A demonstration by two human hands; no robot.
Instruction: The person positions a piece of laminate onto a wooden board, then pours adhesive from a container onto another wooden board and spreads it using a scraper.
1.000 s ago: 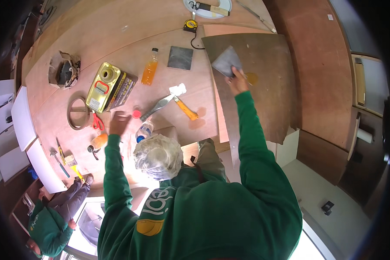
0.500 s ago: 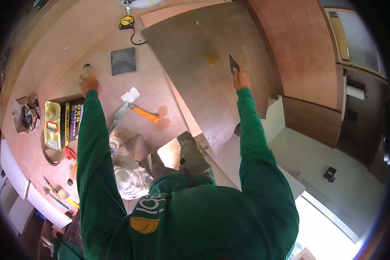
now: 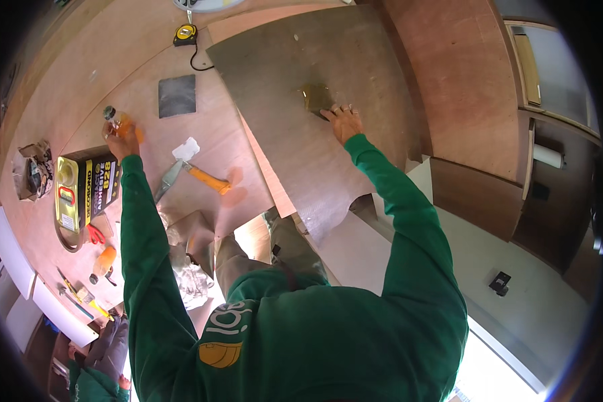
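My left hand (image 3: 124,143) is wrapped around a clear bottle (image 3: 118,120) of orange liquid with a dark cap. The bottle leans over the wooden table, left of a small dark square piece (image 3: 177,96). My right hand (image 3: 346,123) presses a thin dark spreader (image 3: 325,114) against a large brown sheet (image 3: 268,74); my fingers hide most of it. Its edge meets a shiny amber puddle (image 3: 315,94) on that sheet. Below my left hand stands a black and yellow adhesive tin (image 3: 100,184).
A tape measure (image 3: 185,33) lies at the back. An orange-handled tool (image 3: 209,179) with a grey blade rests mid-table. Red-handled scissors (image 3: 96,234), a second orange bottle (image 3: 104,260) and a brush (image 3: 87,295) are at left. Another person's green sleeve (image 3: 99,380) shows lower left.
My right hand has moved left and brought the spreader to the amber puddle. The bottle in my left hand is now tilted and shows more clearly. The whole view has shifted slightly.
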